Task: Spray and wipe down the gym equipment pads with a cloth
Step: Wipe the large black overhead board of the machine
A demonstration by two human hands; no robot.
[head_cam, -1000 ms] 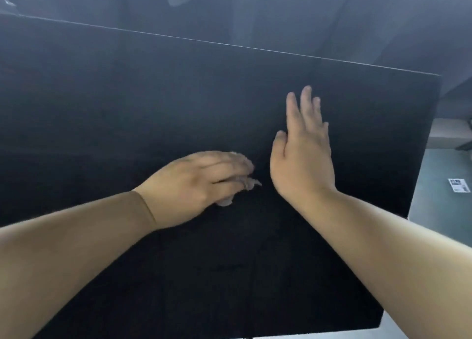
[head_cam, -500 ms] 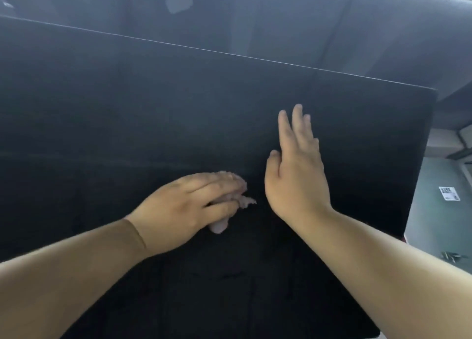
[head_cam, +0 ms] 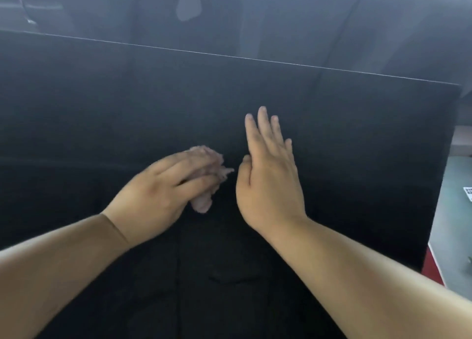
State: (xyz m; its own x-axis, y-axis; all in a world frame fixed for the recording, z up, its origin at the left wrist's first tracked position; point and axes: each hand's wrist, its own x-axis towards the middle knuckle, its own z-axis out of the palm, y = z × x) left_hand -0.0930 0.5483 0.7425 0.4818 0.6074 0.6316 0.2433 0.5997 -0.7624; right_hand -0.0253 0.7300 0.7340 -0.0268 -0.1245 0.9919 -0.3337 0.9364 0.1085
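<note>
A large black pad (head_cam: 344, 139) fills most of the head view, its far edge running as a thin pale line across the top. My left hand (head_cam: 163, 193) lies on the pad near the middle, fingers curled over a small pinkish cloth (head_cam: 204, 203) that it presses against the surface. Bits of the cloth stick out past the fingertips and below the palm. Just to the right, my right hand (head_cam: 268, 180) rests flat on the pad with its fingers straight and pointing away from me. The two hands are a few centimetres apart.
Beyond the pad's far edge lies more dark padded surface (head_cam: 255, 19) with a pale smudge (head_cam: 189, 5). At the right, past the pad's side edge, a grey floor (head_cam: 457, 223) carries a white label (head_cam: 467, 197), with a red strip (head_cam: 431, 269) at the pad's lower corner.
The left hand has slid the cloth slightly away from me and to the right. The right hand has stayed flat on the pad. The camera view has shifted a little.
</note>
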